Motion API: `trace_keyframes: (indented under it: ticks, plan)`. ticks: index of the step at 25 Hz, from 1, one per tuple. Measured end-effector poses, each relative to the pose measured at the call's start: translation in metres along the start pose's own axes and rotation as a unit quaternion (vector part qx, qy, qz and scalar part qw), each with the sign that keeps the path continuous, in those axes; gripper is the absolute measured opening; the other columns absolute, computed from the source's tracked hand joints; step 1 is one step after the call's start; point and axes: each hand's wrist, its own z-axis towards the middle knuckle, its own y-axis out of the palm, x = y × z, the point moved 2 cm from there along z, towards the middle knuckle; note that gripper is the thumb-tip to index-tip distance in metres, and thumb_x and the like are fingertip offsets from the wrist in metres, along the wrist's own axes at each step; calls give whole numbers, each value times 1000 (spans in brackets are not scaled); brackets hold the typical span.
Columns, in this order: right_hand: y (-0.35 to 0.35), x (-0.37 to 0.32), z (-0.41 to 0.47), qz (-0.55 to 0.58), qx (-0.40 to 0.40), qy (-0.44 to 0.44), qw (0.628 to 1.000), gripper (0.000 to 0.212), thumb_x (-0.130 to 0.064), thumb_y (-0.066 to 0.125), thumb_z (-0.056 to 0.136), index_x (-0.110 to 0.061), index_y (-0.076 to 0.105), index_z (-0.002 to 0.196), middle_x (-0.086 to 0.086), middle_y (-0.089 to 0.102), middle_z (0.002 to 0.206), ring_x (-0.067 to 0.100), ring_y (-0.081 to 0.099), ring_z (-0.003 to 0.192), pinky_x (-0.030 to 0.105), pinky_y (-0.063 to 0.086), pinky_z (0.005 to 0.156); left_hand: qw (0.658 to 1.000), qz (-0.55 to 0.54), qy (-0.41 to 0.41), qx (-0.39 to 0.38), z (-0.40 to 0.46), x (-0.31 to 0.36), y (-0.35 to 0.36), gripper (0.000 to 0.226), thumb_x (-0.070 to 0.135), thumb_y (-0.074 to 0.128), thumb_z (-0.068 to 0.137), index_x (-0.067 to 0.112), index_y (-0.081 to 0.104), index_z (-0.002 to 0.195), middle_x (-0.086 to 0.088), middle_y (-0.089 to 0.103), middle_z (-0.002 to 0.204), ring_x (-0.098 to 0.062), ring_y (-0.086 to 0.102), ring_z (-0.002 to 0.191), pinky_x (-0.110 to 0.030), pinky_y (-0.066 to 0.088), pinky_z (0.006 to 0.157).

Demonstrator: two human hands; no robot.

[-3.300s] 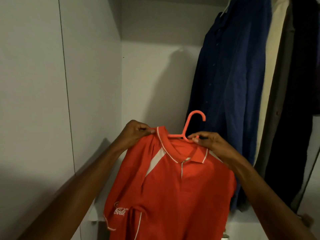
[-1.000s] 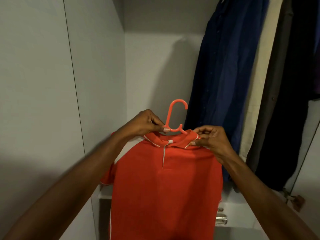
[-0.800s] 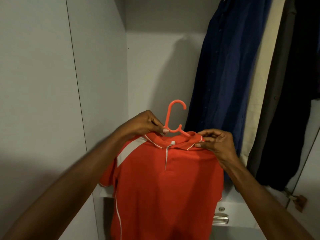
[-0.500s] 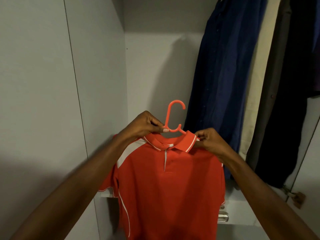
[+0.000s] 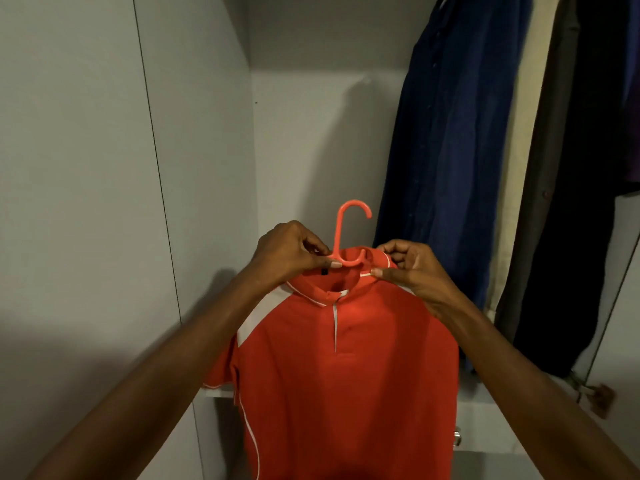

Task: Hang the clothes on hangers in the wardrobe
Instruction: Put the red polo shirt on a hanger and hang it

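We see left hand (image 5: 289,252) pinching hanger (image 5: 348,233) at its neck, right hand (image 5: 414,268) pinching red shirt (image 5: 346,375) collar just beside it. Shirt hangs below both hands; dark blue shirt (image 5: 446,161) hangs behind right hand.

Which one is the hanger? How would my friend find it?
Look in the white wardrobe, left of the hanging dark blue shirt. Both hands hold up a red polo shirt. The hanger is the only orange plastic hook poking up from its collar.
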Motion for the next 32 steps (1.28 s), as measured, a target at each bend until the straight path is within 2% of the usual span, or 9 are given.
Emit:
trace_keyframes:
  ticks: [3,6,9,14,17,20,27,30,32]
  plan:
    - [-6,6,-1,-23,-41,4,999,66,2,99,47,0,69,107,12,74,96,17,68,85,29,59,76,994,97,-58,2,1,-5,-2,73,95,67,50,37,68,94,18,65,85,-6,62,82,-28,47,68]
    - [-10,15,-2,-38,-56,24,997,69,5,94,40,-2,70,105,11,75,96,16,69,84,28,59,73,996,12,-72,-52,-9,-20,14,72,97,63,54,33,78,84,16,73,78,-6,68,79,-36,58,71]
    - [-13,13,-4,-33,26,27,999,46,19,86,56,-4,73,93,7,76,83,11,70,72,24,59,67,979,-171,-59,-97,-22,-34,23,61,79,79,61,22,80,83,-4,76,78,-14,71,73,-49,59,76]
    - [-24,-1,7,-53,25,9,998,44,24,82,61,-2,74,96,14,76,90,13,71,77,25,60,72,967,-238,1,-87,-8,-50,5,35,35,93,71,9,81,91,-14,78,84,-36,75,81,-54,60,77]
    - [-31,-19,18,-122,-3,-20,992,34,11,87,67,2,75,98,13,75,90,12,69,78,27,57,73,962,-268,22,-44,6,-40,-16,30,20,93,70,7,82,95,-11,79,86,-33,76,82,-45,62,76]
    - [-50,-20,23,-182,-38,17,982,18,-14,87,79,-2,73,80,7,67,72,16,58,68,32,45,64,964,-259,53,-24,21,-37,-36,33,17,94,68,13,82,99,-1,80,89,-21,77,83,-30,62,76]
    - [-61,-36,25,-129,57,-40,989,25,-34,74,92,-10,71,84,9,64,71,19,52,65,33,38,60,980,-169,86,-66,65,-38,-65,46,30,99,60,19,79,100,5,79,91,-9,74,84,-24,58,78]
    - [-74,-55,32,-199,70,-79,974,33,-47,71,88,-14,71,86,10,66,73,20,55,65,41,41,62,991,2,84,-108,82,-63,-81,61,73,86,53,24,80,90,8,77,79,-11,72,73,-33,56,71]
    - [-77,-75,34,-300,70,-114,944,29,-52,65,93,-23,69,91,1,71,80,16,65,71,42,48,66,987,-23,71,-142,87,-74,-87,49,67,78,67,23,81,88,3,76,76,-20,73,71,-34,55,65]
